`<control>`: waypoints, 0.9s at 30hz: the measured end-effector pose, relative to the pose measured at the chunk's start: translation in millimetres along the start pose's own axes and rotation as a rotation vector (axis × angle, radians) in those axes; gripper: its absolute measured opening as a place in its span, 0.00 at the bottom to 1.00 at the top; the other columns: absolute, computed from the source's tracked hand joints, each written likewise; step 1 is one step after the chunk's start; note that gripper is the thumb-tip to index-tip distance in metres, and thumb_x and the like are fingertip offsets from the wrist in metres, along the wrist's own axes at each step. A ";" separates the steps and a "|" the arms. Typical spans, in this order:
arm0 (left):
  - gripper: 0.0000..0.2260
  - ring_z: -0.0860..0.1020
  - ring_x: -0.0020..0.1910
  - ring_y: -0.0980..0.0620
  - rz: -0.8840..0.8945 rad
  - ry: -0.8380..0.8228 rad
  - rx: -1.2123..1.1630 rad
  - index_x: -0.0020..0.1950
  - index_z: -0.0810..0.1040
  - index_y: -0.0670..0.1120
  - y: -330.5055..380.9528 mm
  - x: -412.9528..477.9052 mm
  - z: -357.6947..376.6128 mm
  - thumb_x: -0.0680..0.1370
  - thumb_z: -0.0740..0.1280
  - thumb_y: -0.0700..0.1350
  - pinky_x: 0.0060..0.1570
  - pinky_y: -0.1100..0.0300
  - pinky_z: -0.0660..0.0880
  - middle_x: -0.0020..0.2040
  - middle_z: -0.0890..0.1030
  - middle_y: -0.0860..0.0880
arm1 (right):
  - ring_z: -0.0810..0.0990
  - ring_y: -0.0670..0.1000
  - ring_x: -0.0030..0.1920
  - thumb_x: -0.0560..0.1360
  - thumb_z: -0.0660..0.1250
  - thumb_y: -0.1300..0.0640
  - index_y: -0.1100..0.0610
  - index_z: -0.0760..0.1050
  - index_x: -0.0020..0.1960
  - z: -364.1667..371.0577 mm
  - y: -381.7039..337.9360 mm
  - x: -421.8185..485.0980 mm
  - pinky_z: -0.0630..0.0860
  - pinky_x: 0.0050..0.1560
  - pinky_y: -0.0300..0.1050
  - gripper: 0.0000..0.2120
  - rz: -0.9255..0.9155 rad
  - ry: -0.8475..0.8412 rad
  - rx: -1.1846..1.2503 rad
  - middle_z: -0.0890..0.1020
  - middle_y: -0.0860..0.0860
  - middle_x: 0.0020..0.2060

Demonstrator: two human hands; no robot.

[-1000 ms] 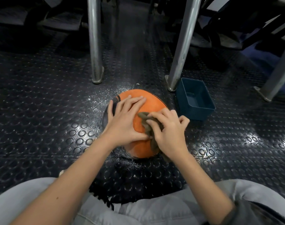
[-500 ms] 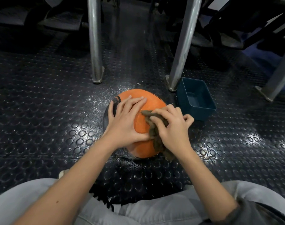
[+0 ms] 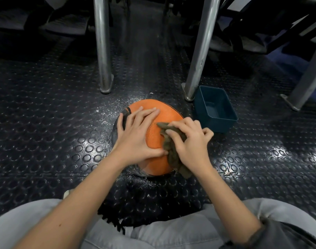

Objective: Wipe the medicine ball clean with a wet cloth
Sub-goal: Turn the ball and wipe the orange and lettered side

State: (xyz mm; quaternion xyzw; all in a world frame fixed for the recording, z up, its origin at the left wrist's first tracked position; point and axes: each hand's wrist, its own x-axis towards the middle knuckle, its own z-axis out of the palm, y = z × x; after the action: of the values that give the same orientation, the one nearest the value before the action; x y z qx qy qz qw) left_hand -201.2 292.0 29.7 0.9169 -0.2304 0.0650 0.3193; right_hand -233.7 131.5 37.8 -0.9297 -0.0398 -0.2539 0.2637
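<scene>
Since a second ago the right hand (image 3: 191, 142) has slid the cloth (image 3: 171, 153) slightly up and rightward over the medicine ball (image 3: 159, 108), while the left hand (image 3: 135, 137) has stayed put. At frame centre the orange ball sits on the studded floor (image 3: 45, 123) under both hands. The left hand lies flat on its left side, fingers straight and spread. The right hand's curled fingers grip the bunched brown cloth against the ball's right side. A blue tub (image 3: 220, 125) stands just right of the ball
</scene>
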 end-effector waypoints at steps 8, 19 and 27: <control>0.49 0.45 0.72 0.60 0.017 0.003 0.029 0.75 0.53 0.58 2.9 -2.6 1.3 0.57 0.59 0.74 0.71 0.44 0.34 0.73 0.58 0.60 | 0.78 0.50 0.54 0.69 0.65 0.42 0.43 0.81 0.47 6.3 38.8 31.9 0.65 0.63 0.65 0.11 0.613 -0.043 0.438 0.83 0.43 0.46; 0.37 0.60 0.70 0.59 0.019 0.134 0.004 0.71 0.66 0.58 24.1 -3.8 0.0 0.64 0.57 0.71 0.69 0.54 0.33 0.68 0.68 0.61 | 0.75 0.48 0.53 0.75 0.68 0.54 0.37 0.75 0.44 -18.6 15.0 28.5 0.63 0.63 0.57 0.10 0.271 -0.078 0.291 0.76 0.41 0.42; 0.53 0.47 0.67 0.68 -0.114 -0.108 -0.053 0.76 0.49 0.59 0.8 8.3 -7.7 0.54 0.55 0.78 0.69 0.49 0.29 0.75 0.50 0.63 | 0.77 0.44 0.46 0.72 0.71 0.60 0.38 0.79 0.43 -35.2 36.8 26.4 0.72 0.57 0.52 0.15 0.223 -0.210 0.431 0.78 0.45 0.41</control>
State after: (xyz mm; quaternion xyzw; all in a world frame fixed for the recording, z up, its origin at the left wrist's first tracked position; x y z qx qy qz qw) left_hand -194.0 293.0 38.4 0.9219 -0.1965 -0.0089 0.3338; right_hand -219.0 80.4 59.2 -0.8719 -0.0177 -0.1111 0.4765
